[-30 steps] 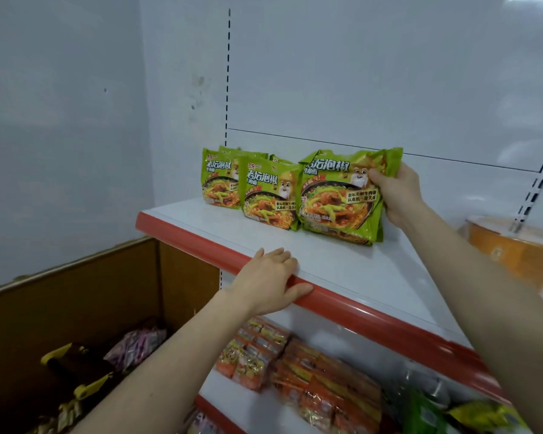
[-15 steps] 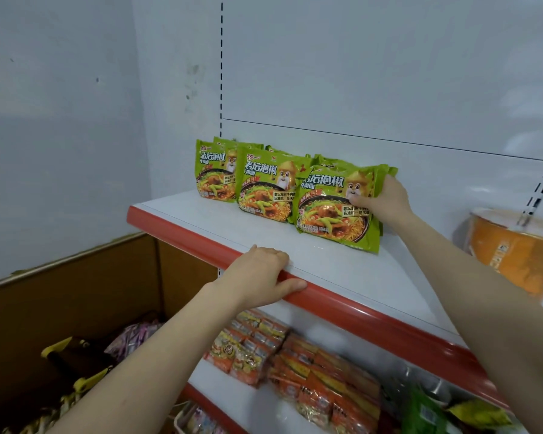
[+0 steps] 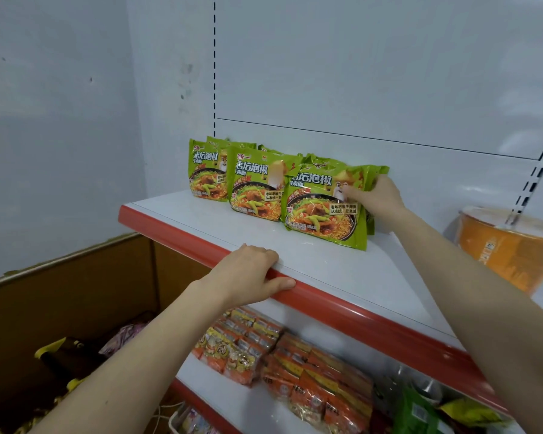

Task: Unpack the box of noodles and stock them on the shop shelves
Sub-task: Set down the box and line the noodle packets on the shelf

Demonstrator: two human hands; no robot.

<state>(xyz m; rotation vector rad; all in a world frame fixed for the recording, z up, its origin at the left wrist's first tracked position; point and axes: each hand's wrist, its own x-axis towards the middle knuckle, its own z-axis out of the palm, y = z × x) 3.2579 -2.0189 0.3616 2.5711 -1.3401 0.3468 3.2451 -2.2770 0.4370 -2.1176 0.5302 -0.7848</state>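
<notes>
The fingers of the right hand pinch the rightmost noodle packet at its upper right corner. The thumb lies across the printed front and the other fingers wrap behind the edge. The packet stands upright on the upper shelf, and more green packs show just behind it.

At its 10 o'clock, partly covered by it, stands the middle noodle packet. Further along that line is the leftmost noodle packet. Both are upright, face forward and sit near the back panel.

At 7 o'clock of the held packet, the left hand grips the shelf's red front lip. Its fingers are pressed together and curled over the top, and the thumb stretches along the red strip.

At 3 o'clock of the view sits a blurred orange tub. At 6 o'clock, the lower shelf carries orange packets in rows. At 8 o'clock a cardboard box stands open, its contents too dim to name.
</notes>
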